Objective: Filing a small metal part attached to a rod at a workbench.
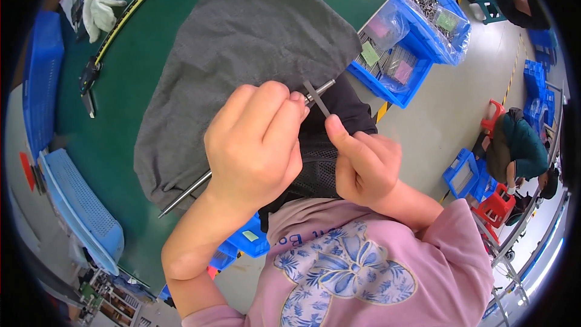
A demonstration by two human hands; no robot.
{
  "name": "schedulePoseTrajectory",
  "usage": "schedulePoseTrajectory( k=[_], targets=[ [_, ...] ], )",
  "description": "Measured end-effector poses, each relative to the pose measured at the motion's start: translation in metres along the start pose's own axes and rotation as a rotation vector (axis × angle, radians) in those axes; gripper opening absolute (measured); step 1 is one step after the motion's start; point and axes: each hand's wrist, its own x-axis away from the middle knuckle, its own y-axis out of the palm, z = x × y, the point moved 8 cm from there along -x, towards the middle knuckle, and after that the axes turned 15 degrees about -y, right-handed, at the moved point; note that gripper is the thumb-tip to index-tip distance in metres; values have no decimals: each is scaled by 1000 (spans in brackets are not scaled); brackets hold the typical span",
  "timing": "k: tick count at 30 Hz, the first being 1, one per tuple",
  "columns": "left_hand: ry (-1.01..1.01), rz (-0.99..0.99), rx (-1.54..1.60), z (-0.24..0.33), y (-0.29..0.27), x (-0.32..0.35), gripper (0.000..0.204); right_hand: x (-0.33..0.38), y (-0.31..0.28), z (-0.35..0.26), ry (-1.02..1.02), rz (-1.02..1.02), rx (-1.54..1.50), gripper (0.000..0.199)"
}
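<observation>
My left hand [257, 139] is closed around a long thin metal rod [184, 194]; the rod's lower end sticks out toward the lower left and its tip shows beyond my fingers at the upper right. My right hand [363, 163] pinches a small flat dark strip [317, 98] between thumb and fingers, and the strip lies across the rod's tip. Both hands hover over a grey cloth [242, 54] spread on the green table [121, 121], at its near edge.
Blue bins [417, 30] with bagged metal parts stand at the upper right. A pale blue basket [78, 206] sits at the left, with white gloves [100, 6] and a black-and-yellow bar [121, 21] at the upper left. A person [517, 145] crouches by red stools at the right.
</observation>
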Motion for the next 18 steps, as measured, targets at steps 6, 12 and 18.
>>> schedulePoseTrajectory(
  k=[6,12,18],
  targets=[
    [6,-2,4,0,-1,1,15,-8,3,-1,-41,14,20,54],
    [17,-7,21,2,0,-2,15,-25,5,2,-59,11,52,53],
    [10,-12,16,1,1,-3,15,-9,-1,1,-13,-45,53,54]
  ],
)
